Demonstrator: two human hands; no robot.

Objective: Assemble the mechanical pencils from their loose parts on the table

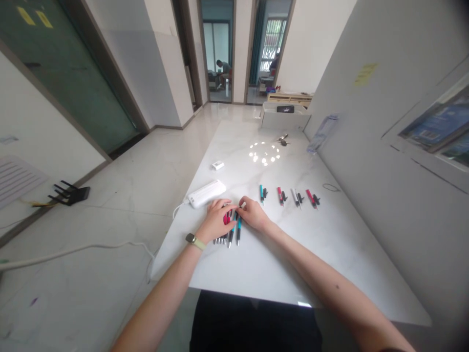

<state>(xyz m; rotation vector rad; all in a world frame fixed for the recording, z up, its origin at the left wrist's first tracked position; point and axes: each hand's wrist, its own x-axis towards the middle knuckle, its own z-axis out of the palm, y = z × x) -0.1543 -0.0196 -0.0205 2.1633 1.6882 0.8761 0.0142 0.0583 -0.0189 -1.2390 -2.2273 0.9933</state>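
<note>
As the left hand [215,221] arches over the pens [231,236] and the right hand [252,213] curls beside them, grips indiscernible, keep the pens parallel.

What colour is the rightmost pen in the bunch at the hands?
The rightmost pen is turquoise and black, as the head view shows.

Even indoor light, bright far window [274,40], ring-shaped glare on tabletop [337,230], edges stretched, softly blurred.
</note>
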